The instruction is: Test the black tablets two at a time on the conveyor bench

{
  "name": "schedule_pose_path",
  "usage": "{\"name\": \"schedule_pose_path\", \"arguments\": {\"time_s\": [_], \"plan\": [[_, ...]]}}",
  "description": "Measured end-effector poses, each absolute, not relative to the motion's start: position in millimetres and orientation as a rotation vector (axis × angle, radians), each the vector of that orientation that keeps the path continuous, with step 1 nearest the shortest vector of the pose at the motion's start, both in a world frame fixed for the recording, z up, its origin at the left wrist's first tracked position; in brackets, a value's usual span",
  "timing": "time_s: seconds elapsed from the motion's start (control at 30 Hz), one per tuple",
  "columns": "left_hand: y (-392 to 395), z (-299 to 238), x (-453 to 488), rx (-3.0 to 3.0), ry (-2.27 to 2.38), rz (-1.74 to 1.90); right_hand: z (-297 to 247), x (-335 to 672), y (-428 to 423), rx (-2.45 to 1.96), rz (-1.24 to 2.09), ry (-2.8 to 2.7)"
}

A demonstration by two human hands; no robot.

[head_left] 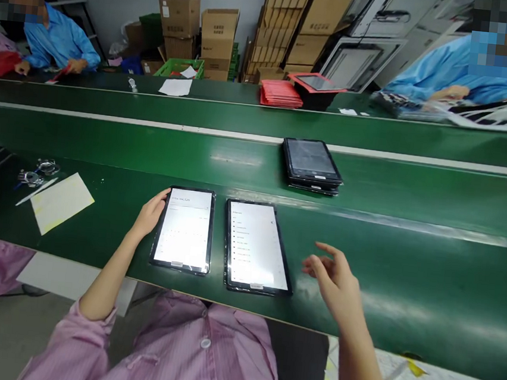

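Down on the glossy dark-green workbench [406, 276], two black-framed tablets lie flat, side by side, close to the near edge. Both screens are lit white. The left-hand lit tablet [185, 229] shows a heading and faint rows. The right-hand lit tablet [256, 247] shows a list of short lines, too small to read.

The left hand [150, 213] is up against the left-hand lit tablet's upper left edge, fingers pressed together along the rim and thumb at the top corner. Whether it grips the rim or only rests there is hard to tell from this angle. The right hand [334, 278] hovers just right of the right-hand lit tablet, touching nothing, its fingers loosely spread and pointing towards the screens.

Beyond them runs a green conveyor belt [149, 150] with a small stack of dark-screened tablets [312, 163] on it. To the left on the bench lie a pale yellow paper sheet [61, 200] and some small metal clips [37, 172].

On the far side sit a pile of red flat sleeves [280, 94], a white paper [175, 87] and a green plastic crate [180, 66], with brown cardboard boxes [219, 34] stacked against the grey wall. Two co-workers in blue coats work there, one on the left [59, 40] and one on the right [449, 68].
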State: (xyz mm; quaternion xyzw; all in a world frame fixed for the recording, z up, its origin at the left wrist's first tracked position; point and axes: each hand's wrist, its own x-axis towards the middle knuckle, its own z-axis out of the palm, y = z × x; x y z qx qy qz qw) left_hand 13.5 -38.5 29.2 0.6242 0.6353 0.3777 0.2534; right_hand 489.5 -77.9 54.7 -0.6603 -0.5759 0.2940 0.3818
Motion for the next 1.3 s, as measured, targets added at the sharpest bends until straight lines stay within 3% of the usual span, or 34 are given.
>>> {"name": "schedule_pose_path", "arguments": {"time_s": [0.13,0.3,0.5,0.67,1.1,1.3], "plan": [[-20,22,26,1.701,1.732,1.082,69,473,-63,-1.616,0.500,-1.530],[-9,23,15,1.233,1.584,1.330,72,476,-35,-1.502,0.494,-1.502],[42,16,8,1.449,1.811,1.085,58,431,41,-1.281,0.381,-2.188],[52,7,2,1.516,1.825,0.900,44,395,55,-1.162,0.409,-2.606],[45,17,5,1.386,1.661,0.938,33,395,52,-1.187,0.305,-2.676],[43,18,6,1.379,1.665,0.936,39,434,51,-1.254,0.292,-2.388]]}}
